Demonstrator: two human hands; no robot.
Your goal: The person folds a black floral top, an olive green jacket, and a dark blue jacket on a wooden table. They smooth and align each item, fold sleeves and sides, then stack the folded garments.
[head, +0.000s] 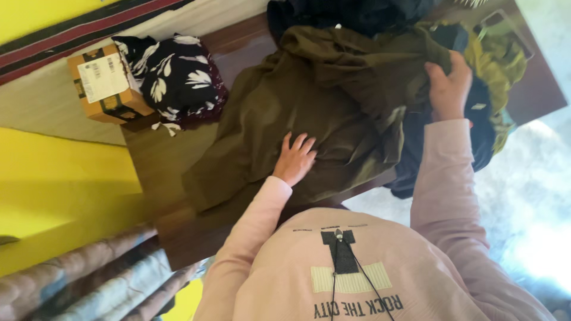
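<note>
yellow walls and striped bedding framing a brown wooden table (157, 157), seen upside down from above; lying spread across it, an olive-green garment (309, 101). pressing flat on the garment's lower middle, fingers splayed wide and gripping nothing, the left hand (294, 159). pinching the garment's far upper edge, closed on the cloth, the right hand (449, 86). sitting beside the garment on the table's far side, a dark floral cloth (175, 80) and a cardboard box (107, 83); piling beyond, dark clothes (357, 12)

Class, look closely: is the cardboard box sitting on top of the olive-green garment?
No, the cardboard box sits apart from the olive-green garment, beside a dark floral cloth.
</note>
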